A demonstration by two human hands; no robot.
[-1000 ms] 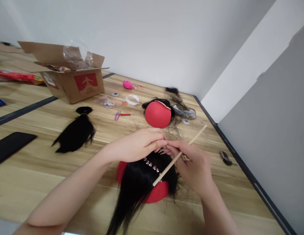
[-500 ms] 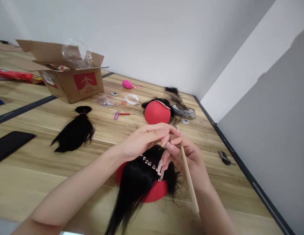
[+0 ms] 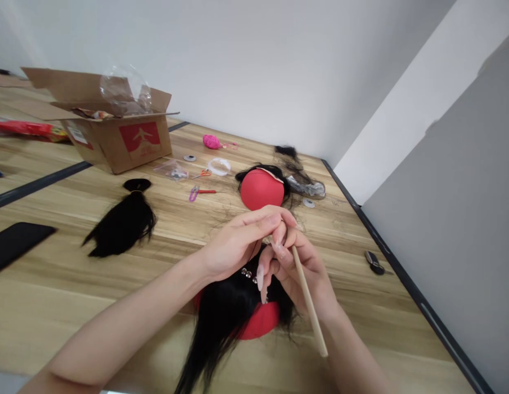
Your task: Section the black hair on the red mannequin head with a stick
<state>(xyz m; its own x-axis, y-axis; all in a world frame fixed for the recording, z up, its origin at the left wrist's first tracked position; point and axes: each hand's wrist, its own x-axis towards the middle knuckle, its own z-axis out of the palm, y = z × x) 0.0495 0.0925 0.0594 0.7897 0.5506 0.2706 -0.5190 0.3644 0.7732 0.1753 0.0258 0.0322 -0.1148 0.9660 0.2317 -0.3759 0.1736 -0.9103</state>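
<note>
My left hand [image 3: 238, 241] hovers over a red dome [image 3: 260, 324] covered in long black hair [image 3: 215, 323], its fingers pinched together at the tips. My right hand [image 3: 297, 262] meets it fingertip to fingertip and grips a thin wooden stick [image 3: 309, 301] that slants down toward me. A row of silver pins [image 3: 249, 273] shows in the hair just under the hands. Whatever the left fingers pinch is too small to make out.
A second red dome [image 3: 260, 189] with hair sits farther back. A loose black hair bundle [image 3: 123, 221] lies left, near a cardboard box [image 3: 110, 131]. Scissors [image 3: 199, 191], a tape ring [image 3: 219, 166], a pink item [image 3: 212, 142], a black phone [image 3: 16, 243] and a dark key fob [image 3: 374, 262] lie about.
The stick swung from pointing up and right to slanting down toward me. Both hands rose slightly and closed tighter together over the hair, hiding more of the pins.
</note>
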